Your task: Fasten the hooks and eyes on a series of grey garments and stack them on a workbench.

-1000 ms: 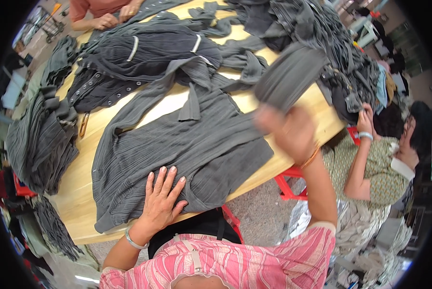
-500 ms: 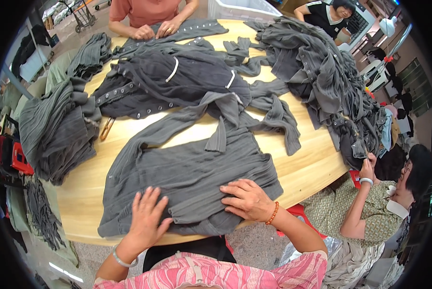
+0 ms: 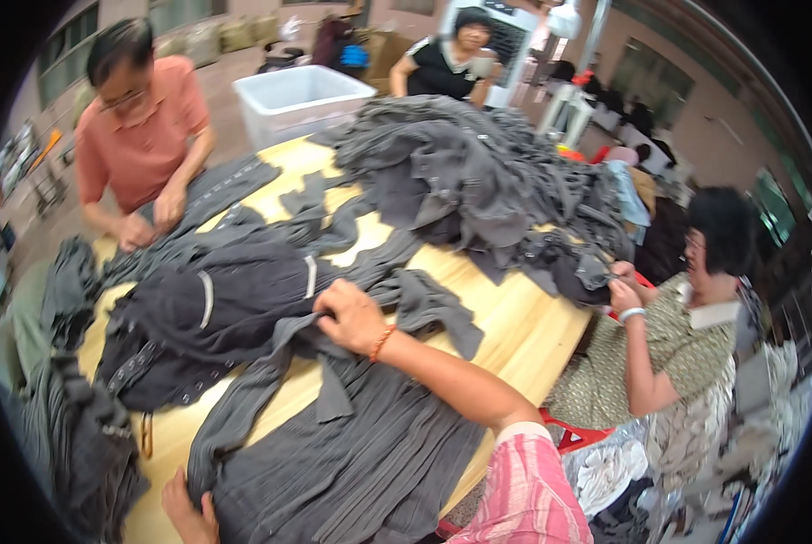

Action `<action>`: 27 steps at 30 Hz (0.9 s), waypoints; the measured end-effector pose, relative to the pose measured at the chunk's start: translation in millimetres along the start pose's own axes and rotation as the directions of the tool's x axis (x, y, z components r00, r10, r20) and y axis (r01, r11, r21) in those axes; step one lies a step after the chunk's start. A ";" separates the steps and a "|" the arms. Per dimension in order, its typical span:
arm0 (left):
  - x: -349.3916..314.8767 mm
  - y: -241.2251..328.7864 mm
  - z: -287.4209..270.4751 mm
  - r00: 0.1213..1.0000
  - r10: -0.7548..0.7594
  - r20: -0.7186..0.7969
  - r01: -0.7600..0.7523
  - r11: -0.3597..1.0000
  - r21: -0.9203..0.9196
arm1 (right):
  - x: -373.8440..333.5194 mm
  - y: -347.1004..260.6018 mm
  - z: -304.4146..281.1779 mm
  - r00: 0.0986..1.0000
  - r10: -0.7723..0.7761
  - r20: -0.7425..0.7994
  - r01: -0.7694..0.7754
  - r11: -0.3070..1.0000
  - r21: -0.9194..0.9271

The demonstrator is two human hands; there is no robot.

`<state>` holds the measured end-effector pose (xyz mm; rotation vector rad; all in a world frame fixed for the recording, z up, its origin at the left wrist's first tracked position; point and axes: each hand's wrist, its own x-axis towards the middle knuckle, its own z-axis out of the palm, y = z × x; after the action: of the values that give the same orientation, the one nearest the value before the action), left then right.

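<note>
A dark grey ribbed long-sleeved garment point(image 3: 333, 453) lies spread on the wooden table in front of me. My right hand point(image 3: 353, 319), an orange bead bracelet at its wrist, reaches across to its far end, where it meets a darker garment point(image 3: 179, 304) with pale strips and metal eyelets. The right fingers are curled closed at the cloth there; the exact fold between them is hard to make out. Down by the lower left side of the ribbed garment is my left hand point(image 3: 188, 512), thumb and fingers apart, resting at the cloth's edge and partly cut off by the frame.
A big heap of grey garments point(image 3: 460, 172) covers the table's far right, and folded ones point(image 3: 71, 444) lie at the left. A yellowish tool point(image 3: 146, 435) lies near them. Co-workers handle cloth at the far left and right. A white bin point(image 3: 302, 100) stands beyond the table.
My view has swung right and up. My right hand has gone from lying flat on the ribbed garment to its far end and curled. My left hand has moved to the garment's left edge.
</note>
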<state>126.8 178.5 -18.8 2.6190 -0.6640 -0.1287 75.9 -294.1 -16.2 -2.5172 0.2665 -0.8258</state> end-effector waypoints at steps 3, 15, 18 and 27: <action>4.0 -12.6 -0.4 0.992 0.112 -0.050 -0.112 0.994 0.003 | 7.6 -5.1 -12.7 0.994 -0.046 -0.095 0.065 0.974 0.215; 9.6 19.4 -20.6 0.997 -0.027 0.072 0.044 0.970 -0.240 | 51.4 -86.8 -160.4 0.918 -0.317 -0.240 0.348 0.932 0.099; -4.8 9.0 -15.0 0.958 0.212 -0.192 -0.235 0.966 -0.109 | 37.6 -83.0 -188.3 0.898 -0.438 -0.046 0.417 0.879 -0.229; -35.6 -21.5 -3.7 0.782 0.594 -0.187 -0.502 0.779 0.375 | -33.9 5.4 -183.9 0.972 -0.022 0.236 0.174 0.741 -0.648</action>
<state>105.4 213.8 -25.3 2.5054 -1.4030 0.5845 -61.7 -357.2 93.8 -3.2969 0.4176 -0.5393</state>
